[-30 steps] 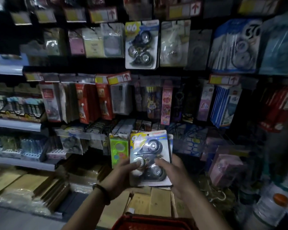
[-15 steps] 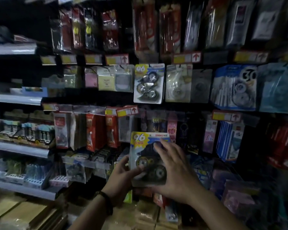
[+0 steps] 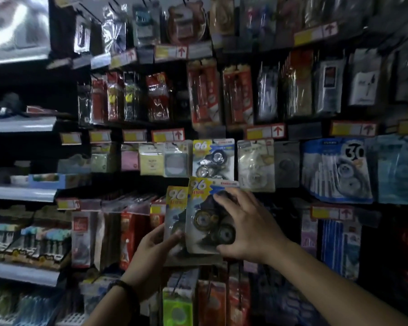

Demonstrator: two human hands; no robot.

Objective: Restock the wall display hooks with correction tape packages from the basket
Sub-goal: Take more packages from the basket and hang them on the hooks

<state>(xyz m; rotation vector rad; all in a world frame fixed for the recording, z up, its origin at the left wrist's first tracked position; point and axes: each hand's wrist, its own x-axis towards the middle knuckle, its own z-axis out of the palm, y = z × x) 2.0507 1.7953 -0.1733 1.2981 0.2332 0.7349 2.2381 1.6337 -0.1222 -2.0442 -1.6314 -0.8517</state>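
Yellow-topped front package [image 3: 205, 208], gripped by the right hand [image 3: 247, 227] just below the hung package [image 3: 213, 158] for hooking; left hand [image 3: 151, 252] clutches the spare [image 3: 174, 208].

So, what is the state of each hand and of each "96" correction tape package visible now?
left hand, grips the rear package.
right hand, fingers curled round the front package.
rear package, held, partly hidden behind the front package.
front package, held roughly upright, not yet hung.
hanging package, hangs above the two held ones.
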